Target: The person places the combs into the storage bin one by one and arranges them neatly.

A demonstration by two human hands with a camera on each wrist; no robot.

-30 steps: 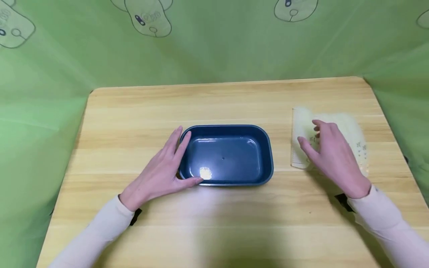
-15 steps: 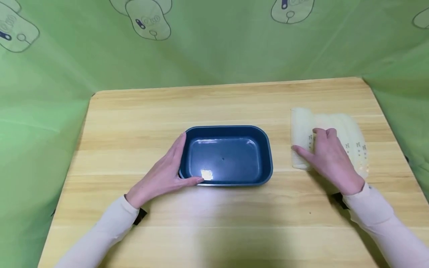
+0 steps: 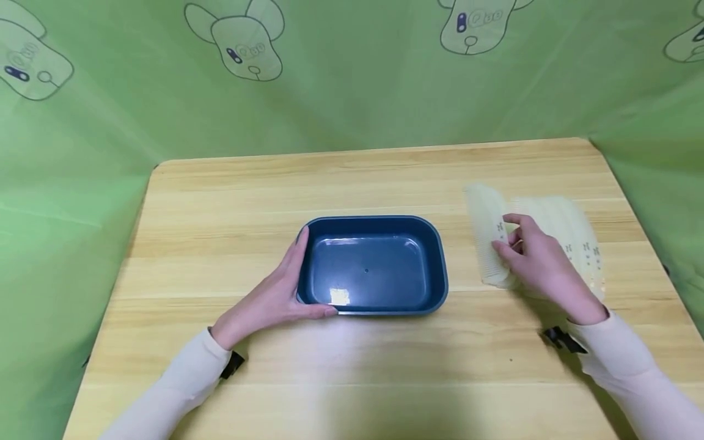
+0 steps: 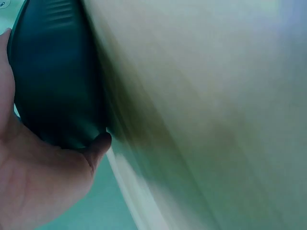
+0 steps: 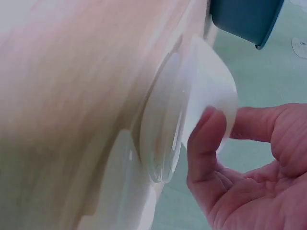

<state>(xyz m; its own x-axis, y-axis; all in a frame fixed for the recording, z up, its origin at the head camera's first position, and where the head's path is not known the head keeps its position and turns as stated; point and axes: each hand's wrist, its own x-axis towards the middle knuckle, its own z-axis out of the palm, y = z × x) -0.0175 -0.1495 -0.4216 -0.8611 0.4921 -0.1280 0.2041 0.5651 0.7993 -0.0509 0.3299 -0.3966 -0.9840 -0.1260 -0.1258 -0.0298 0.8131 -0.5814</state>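
Note:
A dark blue plastic box (image 3: 385, 275) stands at mid-table. My left hand (image 3: 269, 299) grips its left end, thumb along the near side and fingers at the far corner; the left wrist view shows the thumb (image 4: 100, 143) against the box wall. To the right, my right hand (image 3: 544, 260) pinches a pale cream comb (image 3: 483, 229) between thumb and fingers. That comb is tilted up from the others, as the right wrist view shows. Several similar combs (image 3: 555, 223) with small printed marks lie overlapping on the table under the right hand, which partly hides them.
The light wooden table (image 3: 385, 379) has green cloth (image 3: 363, 91) with printed animal heads behind it and at both sides. Between the box and the combs lies a strip of bare wood. Dark bands sit at both wrists.
My right hand has closed its thumb and fingers on the leftmost comb and tilted it up. The left fingers have drawn in against the box's end. The head view has shifted slightly.

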